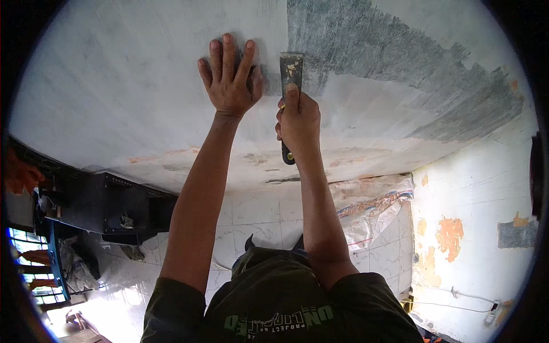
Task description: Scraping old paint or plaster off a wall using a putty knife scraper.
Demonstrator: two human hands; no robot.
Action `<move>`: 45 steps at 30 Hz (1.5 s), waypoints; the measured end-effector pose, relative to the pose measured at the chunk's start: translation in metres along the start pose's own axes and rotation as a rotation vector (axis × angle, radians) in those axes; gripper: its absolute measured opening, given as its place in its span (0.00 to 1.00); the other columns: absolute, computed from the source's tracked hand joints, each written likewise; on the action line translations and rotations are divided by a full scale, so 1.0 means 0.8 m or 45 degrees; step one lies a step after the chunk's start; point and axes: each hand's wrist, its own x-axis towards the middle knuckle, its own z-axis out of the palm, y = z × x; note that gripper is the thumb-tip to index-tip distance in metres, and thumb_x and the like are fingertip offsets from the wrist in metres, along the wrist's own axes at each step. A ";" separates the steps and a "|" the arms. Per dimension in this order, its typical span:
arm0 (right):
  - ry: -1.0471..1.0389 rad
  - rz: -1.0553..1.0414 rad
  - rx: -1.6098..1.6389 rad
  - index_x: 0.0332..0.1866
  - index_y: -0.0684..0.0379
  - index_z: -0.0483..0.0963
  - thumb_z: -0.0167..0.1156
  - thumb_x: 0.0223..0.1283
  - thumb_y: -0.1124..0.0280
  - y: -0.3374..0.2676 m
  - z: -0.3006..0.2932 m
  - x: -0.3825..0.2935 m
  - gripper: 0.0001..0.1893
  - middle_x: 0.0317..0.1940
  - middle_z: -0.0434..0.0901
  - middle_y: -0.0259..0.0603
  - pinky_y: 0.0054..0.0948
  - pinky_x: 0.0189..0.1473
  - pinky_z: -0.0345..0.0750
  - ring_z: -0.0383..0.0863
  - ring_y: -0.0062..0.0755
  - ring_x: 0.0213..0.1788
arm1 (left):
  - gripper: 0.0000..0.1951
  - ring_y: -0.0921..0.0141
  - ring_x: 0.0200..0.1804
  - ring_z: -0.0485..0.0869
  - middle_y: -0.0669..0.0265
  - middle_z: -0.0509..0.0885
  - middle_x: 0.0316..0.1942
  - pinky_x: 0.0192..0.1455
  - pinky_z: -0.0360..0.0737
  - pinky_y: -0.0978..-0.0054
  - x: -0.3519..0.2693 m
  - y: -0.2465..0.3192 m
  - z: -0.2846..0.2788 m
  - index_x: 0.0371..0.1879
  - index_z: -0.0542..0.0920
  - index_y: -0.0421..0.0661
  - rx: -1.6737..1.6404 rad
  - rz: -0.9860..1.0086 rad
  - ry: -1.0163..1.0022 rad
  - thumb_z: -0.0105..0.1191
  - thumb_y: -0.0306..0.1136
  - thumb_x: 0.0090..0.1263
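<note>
My right hand [300, 113] grips the dark handle of a putty knife [291, 68], thumb laid along its blade. Dried specks mark the blade, whose edge meets the wall [240, 128] at the border of a rough grey patch [364, 47]. To the left, my left hand [231, 75] rests against the pale wall with fingers spread and holds nothing. A small grey area [271, 81] shows between the two hands. Lower down, the wall bears orange and dark worn spots.
A woven plastic sack [369, 214] lies on the tiled floor [257, 214] along the wall's foot. A black cabinet [116, 201] stands at left. The right-hand side wall [472, 188] has peeling orange spots, and a cable [454, 304] runs low across it.
</note>
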 end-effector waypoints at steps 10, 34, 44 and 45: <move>0.036 -0.039 -0.055 0.29 0.70 0.75 0.44 0.73 0.57 0.007 -0.005 0.002 0.25 0.23 0.79 0.55 0.44 0.37 0.75 0.80 0.52 0.28 | 0.27 0.58 0.76 0.57 0.59 0.61 0.74 0.76 0.38 0.50 -0.001 0.001 -0.001 0.68 0.70 0.67 0.045 0.007 0.005 0.44 0.47 0.68; 0.012 -0.016 -0.061 0.28 0.70 0.74 0.43 0.73 0.57 -0.007 -0.004 0.003 0.26 0.24 0.79 0.57 0.46 0.38 0.75 0.80 0.55 0.29 | 0.26 0.58 0.76 0.57 0.60 0.62 0.74 0.76 0.38 0.49 0.000 0.000 0.001 0.68 0.71 0.66 0.024 0.019 0.020 0.44 0.47 0.68; 0.022 -0.062 -0.119 0.29 0.70 0.74 0.42 0.74 0.58 -0.016 -0.004 0.003 0.26 0.24 0.79 0.57 0.47 0.37 0.74 0.80 0.57 0.30 | 0.26 0.58 0.75 0.59 0.59 0.62 0.74 0.76 0.40 0.50 0.000 0.002 -0.001 0.68 0.71 0.65 0.033 0.015 0.017 0.45 0.46 0.68; 0.023 -0.063 -0.117 0.29 0.70 0.74 0.42 0.74 0.58 -0.015 -0.003 0.002 0.26 0.24 0.79 0.57 0.47 0.37 0.74 0.80 0.57 0.30 | 0.26 0.58 0.75 0.59 0.59 0.62 0.74 0.76 0.40 0.50 0.000 0.001 -0.002 0.68 0.71 0.65 0.032 0.017 0.018 0.45 0.46 0.68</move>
